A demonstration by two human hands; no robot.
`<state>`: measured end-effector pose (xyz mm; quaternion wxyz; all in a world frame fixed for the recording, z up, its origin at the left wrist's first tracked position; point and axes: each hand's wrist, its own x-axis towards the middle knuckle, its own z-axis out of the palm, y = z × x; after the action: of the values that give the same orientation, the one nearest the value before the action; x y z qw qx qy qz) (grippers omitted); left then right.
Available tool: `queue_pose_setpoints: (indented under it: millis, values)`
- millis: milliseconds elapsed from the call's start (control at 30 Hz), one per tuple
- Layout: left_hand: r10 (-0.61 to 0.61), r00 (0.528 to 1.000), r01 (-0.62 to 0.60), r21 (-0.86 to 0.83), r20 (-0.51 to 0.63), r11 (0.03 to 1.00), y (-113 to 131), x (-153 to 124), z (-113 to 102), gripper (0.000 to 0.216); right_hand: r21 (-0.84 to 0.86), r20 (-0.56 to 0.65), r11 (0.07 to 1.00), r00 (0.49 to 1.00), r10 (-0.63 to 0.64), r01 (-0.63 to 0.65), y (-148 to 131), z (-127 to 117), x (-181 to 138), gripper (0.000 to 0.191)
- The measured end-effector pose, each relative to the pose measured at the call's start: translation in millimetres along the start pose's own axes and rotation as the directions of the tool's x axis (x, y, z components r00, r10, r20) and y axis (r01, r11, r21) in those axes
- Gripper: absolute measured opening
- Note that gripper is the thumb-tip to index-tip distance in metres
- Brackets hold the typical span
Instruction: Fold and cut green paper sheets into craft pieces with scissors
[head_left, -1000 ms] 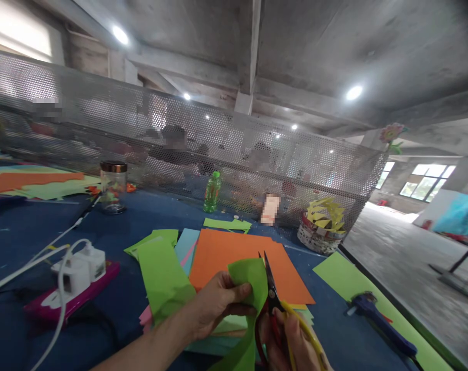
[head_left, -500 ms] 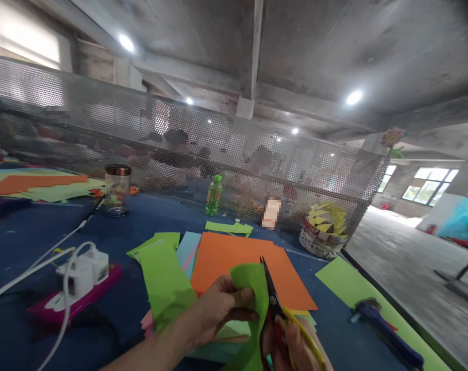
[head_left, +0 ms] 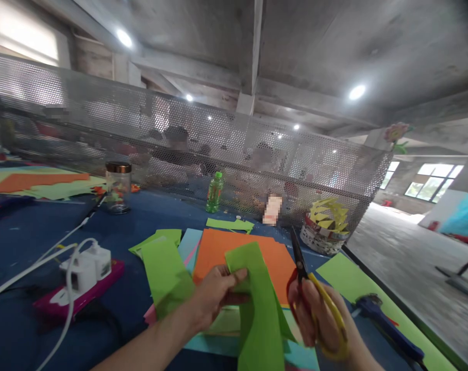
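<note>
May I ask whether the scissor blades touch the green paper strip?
Apart: the head view shows orange paper between the scissor blades and the green paper strip.

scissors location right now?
Head view, lower right of centre: scissors in the right hand, blades pointing up, just right of the green strip held by the left hand.

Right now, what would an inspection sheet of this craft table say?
Surface: blue table, partly covered by coloured paper.
Job's things: green paper strip; scissors, clear of the strip, tips up.
Clutter: orange sheet, glass jar, green bottle, basket of yellow cut-outs, glue gun.
Hands: left hand pinches the strip; right hand grips the scissors.
Cables: white cables run to white plugs on a pink block.
Surroundings: perforated screen; people behind it.
</note>
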<state>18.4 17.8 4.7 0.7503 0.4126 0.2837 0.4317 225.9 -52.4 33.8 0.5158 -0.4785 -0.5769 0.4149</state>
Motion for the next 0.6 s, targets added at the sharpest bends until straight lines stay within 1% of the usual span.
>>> queue_pose_setpoints:
  millis: [33, 67, 100, 133, 167, 200, 233, 267, 333, 433, 533, 600]
  values:
    - [0.003, 0.999, -0.002, 0.007, -0.035, 1.0, 2.0, 1.6, -2.6, 0.036, -0.18, 0.015, 0.984, 1.0, 0.022, -0.019, -2.6, -9.3, 8.0, 0.048]
    - [0.007, 0.997, -0.006, 0.017, -0.072, 1.0, 3.9, 3.1, -5.3, 0.035, -0.377, 0.019, 0.925, 0.999, 0.049, -0.038, -3.0, -18.9, 15.9, 0.048]
    - [0.012, 0.994, -0.009, 0.029, -0.105, 1.0, 5.6, 4.5, -8.0, 0.034, -0.585, 0.013, 0.81, 0.999, 0.052, -0.034, -1.1, -28.3, 23.1, 0.047]
    - [0.016, 0.991, -0.011, 0.043, -0.136, 0.999, 7.3, 5.6, -10.5, 0.034, -0.785, 0.036, 0.619, 0.999, 0.026, 0.012, 3.1, -36.9, 29.4, 0.044]
    - [0.02, 0.986, -0.012, 0.052, -0.168, 0.999, 8.8, 6.6, -12.7, 0.034, -0.913, 0.055, 0.406, 0.998, 0.021, 0.042, 9.0, -44.4, 34.5, 0.041]
    - [0.025, 0.98, -0.015, 0.054, -0.198, 0.998, 10.1, 7.4, -14.5, 0.034, -0.942, 0.044, 0.333, 0.999, 0.03, 0.032, 16.0, -50.3, 38.3, 0.037]
    - [0.028, 0.973, -0.017, 0.05, -0.228, 0.999, 11.3, 8.1, -16.1, 0.033, -0.96, 0.033, 0.28, 0.999, 0.037, 0.022, 23.3, -54.6, 40.8, 0.032]
    - [0.032, 0.966, -0.021, 0.044, -0.256, 0.999, 12.3, 8.7, -17.2, 0.032, -0.97, 0.019, 0.244, 0.999, 0.044, 0.008, 30.1, -57.3, 42.3, 0.028]
    - [0.038, 0.954, -0.029, 0.034, -0.298, 0.999, 13.7, 9.5, -18.7, 0.031, -0.977, -0.005, 0.213, 0.999, 0.048, -0.015, 40.7, -59.0, 43.1, 0.022]
    - [0.041, 0.949, -0.036, 0.022, -0.314, 0.999, 15.0, 10.2, -19.3, 0.029, -0.987, -0.009, 0.161, 0.999, 0.036, -0.014, 47.5, -57.7, 43.0, 0.021]
    - [0.037, 0.948, -0.038, 0.002, -0.316, 0.999, 16.1, 10.6, -18.8, 0.023, -0.991, -0.002, 0.135, 1.0, 0.023, -0.005, 48.7, -58.2, 44.0, 0.022]
    - [0.036, 0.947, -0.041, -0.009, -0.32, 0.999, 16.7, 10.8, -18.1, 0.018, -0.991, -0.003, 0.135, 1.0, 0.012, -0.004, 47.7, -59.2, 44.0, 0.024]
